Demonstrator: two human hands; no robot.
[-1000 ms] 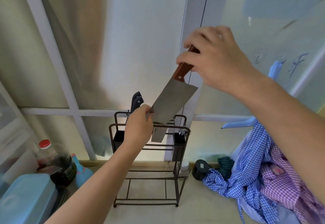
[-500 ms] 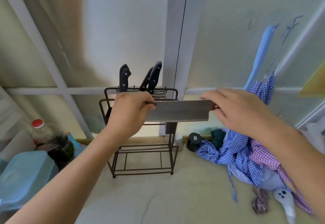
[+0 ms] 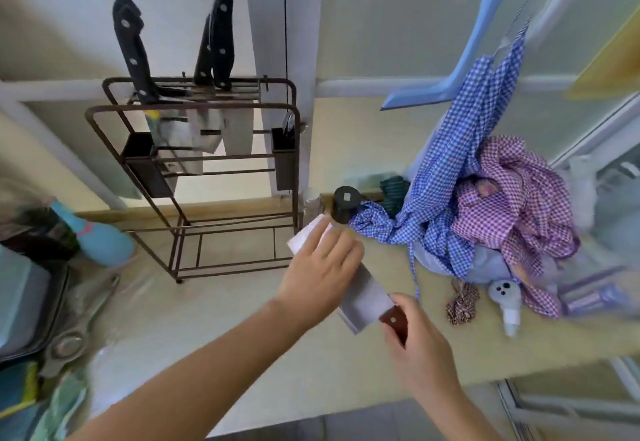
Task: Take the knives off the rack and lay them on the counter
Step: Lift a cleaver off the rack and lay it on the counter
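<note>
A cleaver (image 3: 363,297) with a wide steel blade and a brown wooden handle lies low over the pale counter (image 3: 225,329), to the right of the rack. My right hand (image 3: 420,347) grips its handle. My left hand (image 3: 320,274) rests flat on top of the blade, covering its middle. The dark wire knife rack (image 3: 194,170) stands at the back left. Three black-handled knives remain in it: one on the left (image 3: 133,49) and two close together (image 3: 218,38) in the middle.
A heap of blue and purple checked cloth (image 3: 485,205) fills the counter's right side, with a small black jar (image 3: 344,203) and a white spray bottle (image 3: 507,302) beside it. A teal bottle (image 3: 97,236), tongs (image 3: 79,326) and a tray sit at the left.
Both hands have carried the cleaver down from in front of the rack to the counter, and the blade has turned from level in the air to lying flat.
</note>
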